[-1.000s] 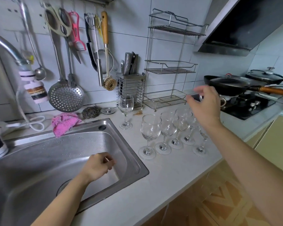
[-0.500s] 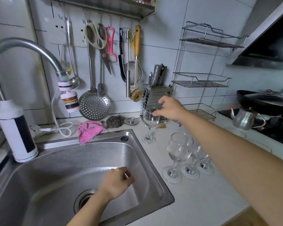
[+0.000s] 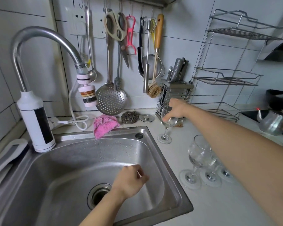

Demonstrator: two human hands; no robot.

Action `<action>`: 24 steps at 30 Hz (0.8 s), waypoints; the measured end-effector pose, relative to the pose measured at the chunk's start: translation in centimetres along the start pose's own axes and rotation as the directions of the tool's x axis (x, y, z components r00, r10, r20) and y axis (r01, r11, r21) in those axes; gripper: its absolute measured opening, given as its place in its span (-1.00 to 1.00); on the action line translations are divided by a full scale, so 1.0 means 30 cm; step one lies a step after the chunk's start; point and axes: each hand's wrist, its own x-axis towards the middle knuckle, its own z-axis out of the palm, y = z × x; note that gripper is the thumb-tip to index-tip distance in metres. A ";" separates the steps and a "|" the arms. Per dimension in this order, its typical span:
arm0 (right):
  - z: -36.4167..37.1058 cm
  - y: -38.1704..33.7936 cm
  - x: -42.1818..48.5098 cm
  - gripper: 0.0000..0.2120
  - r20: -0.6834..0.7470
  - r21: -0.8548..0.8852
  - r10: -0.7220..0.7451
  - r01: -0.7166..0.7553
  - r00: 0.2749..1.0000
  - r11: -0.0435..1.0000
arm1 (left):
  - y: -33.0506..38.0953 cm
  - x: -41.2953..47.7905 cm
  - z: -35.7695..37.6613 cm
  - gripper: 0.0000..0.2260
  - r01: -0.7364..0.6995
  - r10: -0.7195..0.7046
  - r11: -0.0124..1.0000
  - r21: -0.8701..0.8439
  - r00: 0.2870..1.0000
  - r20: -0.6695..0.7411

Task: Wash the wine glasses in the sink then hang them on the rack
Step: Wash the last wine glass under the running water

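A lone wine glass [image 3: 166, 128] stands upright on the white counter just right of the steel sink [image 3: 173, 181]. My right hand [image 3: 177, 108] grips its bowl from above, fingers curled round the rim. Several more wine glasses [image 3: 200, 158] stand in a row at the near right, partly hidden behind my right forearm. My left hand [image 3: 131, 181] hovers over the sink basin near the drain [image 3: 98, 194], fingers loosely curled, holding nothing. A three-tier wire rack [image 3: 225, 79] stands against the back wall at the right.
A curved tap [image 3: 39, 35] with a white filter arches over the sink. Utensils hang on the wall rail. A pink cloth [image 3: 104, 124], steel scourer [image 3: 129, 117], drain plug [image 3: 146, 117], knife holder [image 3: 175, 93] line the back. A kettle [image 3: 274, 122] stands right.
My right hand swung left from above the row of glasses to the lone glass and closed on its bowl. The camera moved closer and left. The left hand stayed over the basin.
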 end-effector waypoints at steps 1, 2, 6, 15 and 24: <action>-0.004 -0.003 -0.003 -0.18 -0.018 0.004 -0.007 0.007 1.000 1.000 | -0.001 0.002 0.000 -0.85 0.003 -0.003 1.000 -0.001 1.000 -0.001; -0.011 -0.005 -0.007 -0.19 -0.038 0.014 -0.018 0.018 0.999 1.000 | -0.003 0.002 0.001 -0.85 0.005 -0.005 1.000 -0.004 1.000 -0.002; -0.080 -0.042 -0.053 -0.21 -0.136 0.079 -0.074 0.086 0.988 0.993 | -0.007 -0.001 0.008 -0.86 0.011 -0.012 1.000 -0.029 1.000 -0.024; -0.057 -0.321 -0.252 -0.29 -0.173 0.289 -0.283 0.323 0.943 0.901 | 0.024 -0.010 -0.080 -0.46 -0.116 -0.061 0.949 -0.292 0.843 -0.534; 0.390 -0.485 -0.372 -0.16 -0.207 0.685 -0.204 0.291 0.957 0.668 | -0.092 -0.085 -0.275 -0.54 -0.141 -0.148 0.882 -0.449 0.823 -0.549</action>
